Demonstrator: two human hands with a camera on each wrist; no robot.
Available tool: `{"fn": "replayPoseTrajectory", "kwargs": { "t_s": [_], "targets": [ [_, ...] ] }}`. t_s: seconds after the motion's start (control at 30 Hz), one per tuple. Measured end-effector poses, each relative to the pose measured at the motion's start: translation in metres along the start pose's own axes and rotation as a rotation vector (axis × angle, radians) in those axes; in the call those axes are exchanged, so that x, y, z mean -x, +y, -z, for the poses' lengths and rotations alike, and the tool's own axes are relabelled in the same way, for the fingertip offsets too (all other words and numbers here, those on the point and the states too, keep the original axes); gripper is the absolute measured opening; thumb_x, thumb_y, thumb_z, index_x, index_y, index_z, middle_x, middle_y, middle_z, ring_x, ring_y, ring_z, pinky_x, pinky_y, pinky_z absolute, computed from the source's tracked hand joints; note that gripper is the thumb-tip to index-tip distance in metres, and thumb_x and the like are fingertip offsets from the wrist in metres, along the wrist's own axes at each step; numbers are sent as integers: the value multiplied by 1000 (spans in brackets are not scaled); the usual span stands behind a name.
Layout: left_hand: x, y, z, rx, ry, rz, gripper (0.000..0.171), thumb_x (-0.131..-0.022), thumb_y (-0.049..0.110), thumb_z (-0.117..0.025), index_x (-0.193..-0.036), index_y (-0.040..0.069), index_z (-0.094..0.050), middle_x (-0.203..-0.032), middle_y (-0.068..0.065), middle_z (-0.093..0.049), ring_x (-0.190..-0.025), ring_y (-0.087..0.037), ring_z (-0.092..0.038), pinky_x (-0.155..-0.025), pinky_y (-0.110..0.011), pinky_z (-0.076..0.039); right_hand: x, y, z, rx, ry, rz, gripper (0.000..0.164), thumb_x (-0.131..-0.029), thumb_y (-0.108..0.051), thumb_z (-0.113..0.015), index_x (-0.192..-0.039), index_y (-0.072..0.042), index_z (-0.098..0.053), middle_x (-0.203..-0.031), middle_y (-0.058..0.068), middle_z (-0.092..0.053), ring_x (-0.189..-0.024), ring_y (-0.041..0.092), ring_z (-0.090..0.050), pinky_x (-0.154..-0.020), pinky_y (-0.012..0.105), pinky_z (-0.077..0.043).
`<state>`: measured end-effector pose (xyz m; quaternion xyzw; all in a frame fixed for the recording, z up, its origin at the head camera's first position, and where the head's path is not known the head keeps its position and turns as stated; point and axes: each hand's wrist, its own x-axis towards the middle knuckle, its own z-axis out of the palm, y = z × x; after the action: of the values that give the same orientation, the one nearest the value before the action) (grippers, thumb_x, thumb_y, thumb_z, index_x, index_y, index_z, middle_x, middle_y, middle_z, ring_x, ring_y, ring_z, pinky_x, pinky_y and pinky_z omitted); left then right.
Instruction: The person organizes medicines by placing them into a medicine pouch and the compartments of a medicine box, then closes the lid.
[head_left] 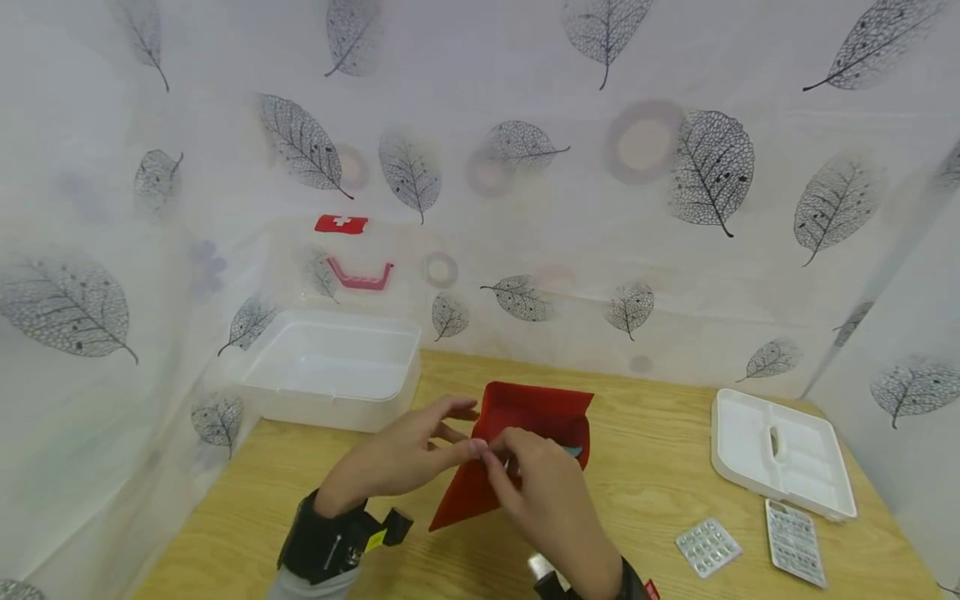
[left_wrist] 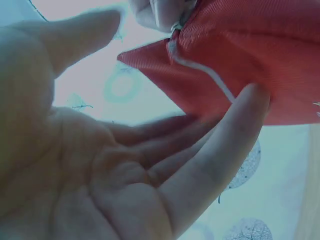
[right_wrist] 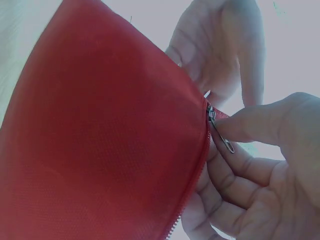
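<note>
A red fabric zip pouch is held up over the wooden table, its mouth gaping, with a bit of something teal showing inside. My right hand pinches the pouch's edge at the zipper slider, thumb on the near side and fingers behind. A thin metal pull hangs from the slider beside the thumb. On the other side, my left hand has its fingers extended, one fingertip resting on the red fabric near a pale cord. The left thumb stands apart from the pouch in the left wrist view.
A white box stands at the back left, with a pink handle and a red white-cross label behind it. At right lie a white compartment tray and two blister packs. A leaf-print curtain backs the table.
</note>
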<state>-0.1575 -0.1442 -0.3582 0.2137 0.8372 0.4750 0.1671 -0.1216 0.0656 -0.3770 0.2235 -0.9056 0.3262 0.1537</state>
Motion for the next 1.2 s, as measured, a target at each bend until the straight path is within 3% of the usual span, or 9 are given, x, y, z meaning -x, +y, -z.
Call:
{"fn": "replayPoseTrajectory", "kwargs": {
  "t_s": [0.07, 0.17, 0.27, 0.33, 0.47, 0.73, 0.97, 1.1, 1.2],
  "targets": [
    [-1, 1, -1, -52, -29, -3, 50, -96, 41, -69, -137, 15, -57, -135, -5, -62, -116, -23, -65, -91, -39, -58, -1, 2, 1, -5, 4, -22, 11, -90, -18, -77, -85, -23, -69, -73, -17, -60, -65, -1, -51, -60, 19, -46],
    [-2, 0, -3, -111, -37, 3, 30, -92, 33, -76, -115, 16, -67, -117, -1, -70, -103, -20, -69, -77, -34, -60, -2, 4, 2, -9, 3, -32, 10, -90, -17, -77, -86, -22, -69, -76, -16, -62, -67, -1, -52, -61, 19, -47],
    [-4, -1, -6, -148, -19, -1, 15, -91, 27, -77, -100, 18, -69, -105, 2, -73, -92, -16, -69, -65, -30, -59, -3, 7, 1, -11, 1, -34, 9, -91, -17, -76, -88, -22, -69, -77, -15, -63, -69, -1, -53, -62, 19, -48],
    [-6, -1, -8, -158, -13, -16, 10, -92, 24, -75, -96, 17, -69, -101, 3, -73, -89, -14, -69, -64, -28, -58, -3, 8, 0, -11, 1, -34, 9, -90, -17, -77, -88, -22, -70, -79, -15, -63, -70, 0, -53, -63, 19, -48],
    [-8, -3, -11, -190, 6, -78, 3, -95, 16, -69, -92, 15, -69, -100, 2, -74, -89, -13, -71, -74, -27, -59, -3, 9, -3, 25, 32, -14, 9, -90, -19, -77, -87, -24, -70, -81, -16, -64, -71, 1, -54, -66, 21, -48],
    [-3, -3, -9, -153, 43, -64, 12, -98, 15, -65, -87, 18, -65, -104, 3, -74, -88, -11, -73, -79, -31, -59, -3, 9, -8, 48, 137, 44, 13, -88, -18, -78, -86, -24, -67, -83, -16, -64, -75, 2, -58, -71, 27, -50],
    [-6, -3, -10, -142, 49, -160, 11, -97, 11, -65, -86, 13, -64, -96, 1, -73, -89, -12, -72, -82, -29, -58, -3, 13, -3, 79, 144, 47, 16, -85, -16, -80, -85, -22, -66, -83, -13, -66, -76, 6, -61, -71, 29, -50],
    [-7, -2, -10, -126, 37, -133, 11, -99, 14, -64, -89, 16, -64, -103, 0, -74, -89, -13, -73, -80, -30, -60, -4, 16, -1, 88, 139, 38, 16, -85, -15, -78, -86, -23, -64, -82, -14, -65, -72, 6, -59, -68, 27, -47],
    [-7, 0, -11, -131, 35, -102, 10, -100, 25, -65, -92, 20, -64, -105, 3, -74, -90, -13, -72, -78, -30, -60, -4, 16, 1, 80, 137, 36, 17, -84, -12, -78, -87, -22, -64, -82, -14, -64, -70, 6, -56, -67, 26, -46]
  ]
}}
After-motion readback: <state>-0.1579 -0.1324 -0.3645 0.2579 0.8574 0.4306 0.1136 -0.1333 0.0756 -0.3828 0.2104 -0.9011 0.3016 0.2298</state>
